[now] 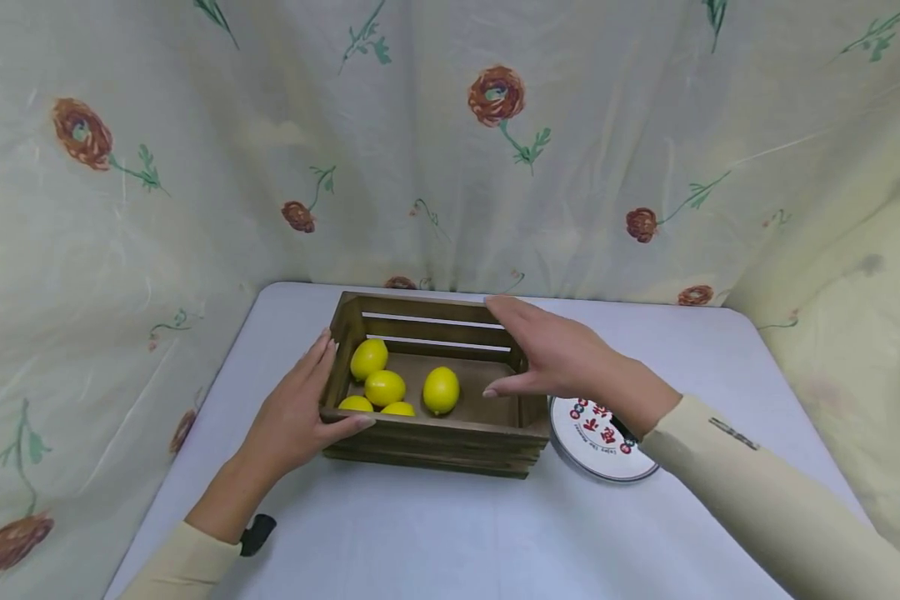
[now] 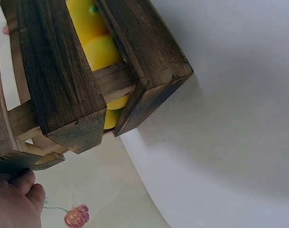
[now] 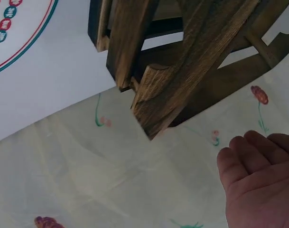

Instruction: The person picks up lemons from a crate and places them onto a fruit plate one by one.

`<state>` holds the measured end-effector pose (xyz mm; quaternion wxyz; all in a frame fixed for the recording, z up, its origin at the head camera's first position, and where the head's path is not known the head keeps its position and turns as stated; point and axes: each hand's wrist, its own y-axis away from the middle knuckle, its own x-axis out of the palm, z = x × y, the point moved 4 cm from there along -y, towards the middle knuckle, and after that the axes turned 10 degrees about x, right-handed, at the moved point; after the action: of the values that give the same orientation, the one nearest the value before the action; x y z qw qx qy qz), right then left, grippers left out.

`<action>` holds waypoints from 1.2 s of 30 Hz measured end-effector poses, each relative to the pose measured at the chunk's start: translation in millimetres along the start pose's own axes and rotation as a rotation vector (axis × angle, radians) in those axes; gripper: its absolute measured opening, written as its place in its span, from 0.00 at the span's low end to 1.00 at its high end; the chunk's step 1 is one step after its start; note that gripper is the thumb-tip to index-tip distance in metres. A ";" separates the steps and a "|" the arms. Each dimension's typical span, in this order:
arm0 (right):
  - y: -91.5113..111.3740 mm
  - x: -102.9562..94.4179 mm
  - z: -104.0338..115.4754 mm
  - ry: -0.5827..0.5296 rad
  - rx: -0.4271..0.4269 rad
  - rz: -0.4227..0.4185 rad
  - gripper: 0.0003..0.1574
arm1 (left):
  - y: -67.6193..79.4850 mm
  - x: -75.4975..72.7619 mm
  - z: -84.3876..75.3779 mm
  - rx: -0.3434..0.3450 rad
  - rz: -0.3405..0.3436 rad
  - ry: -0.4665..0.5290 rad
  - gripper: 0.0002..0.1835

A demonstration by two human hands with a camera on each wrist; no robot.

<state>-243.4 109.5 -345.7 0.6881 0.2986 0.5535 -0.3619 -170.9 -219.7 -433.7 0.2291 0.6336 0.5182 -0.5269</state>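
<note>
Left hand [image 1: 288, 421], fingers extended, touches L end of brown wooden crate [image 1: 435, 446], thumb at nr. rim; right hand [image 1: 558, 350], spread & holding nothing, is over R end. Crate sits on white table [image 1: 420, 533] w/ 5 lemons [image 1: 441, 390] visible inside, printed disc [image 1: 596, 457] just beside, floral curtain [image 1: 420, 125] behind.

Crate [image 1: 427, 446] dk brown w/ blackish grain; lemons [image 1: 385, 388] twd its left edge bright yellow. Table [image 1: 435, 533] white. Plate [image 1: 598, 446] twd table's rt edge white w/ red & blue print, red/teal rim lines. Curtain [image 1: 420, 125] cream w/ rust-red & green floral pattern. Sleeves [image 1: 757, 496] beige.
</note>
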 end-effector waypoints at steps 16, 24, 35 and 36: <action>-74.8 44.9 45.9 0.221 0.018 0.309 0.69 | -0.4 -1.5 3.4 -0.006 -0.007 0.030 0.66; -92.2 55.7 54.9 0.249 0.083 0.423 0.56 | 1.0 -0.2 5.2 -0.004 -0.007 0.049 0.66; -106.0 77.1 60.5 0.210 0.145 0.541 0.37 | 1.3 -0.2 7.0 0.003 -0.045 0.024 0.67; -106.9 78.4 62.2 0.211 0.155 0.553 0.36 | 1.3 -0.1 7.6 0.002 -0.047 0.021 0.67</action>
<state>-288.2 -14.0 -410.5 0.6742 0.5257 0.4904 -0.1689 -173.0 -226.6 -436.5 0.2103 0.6269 0.5348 -0.5261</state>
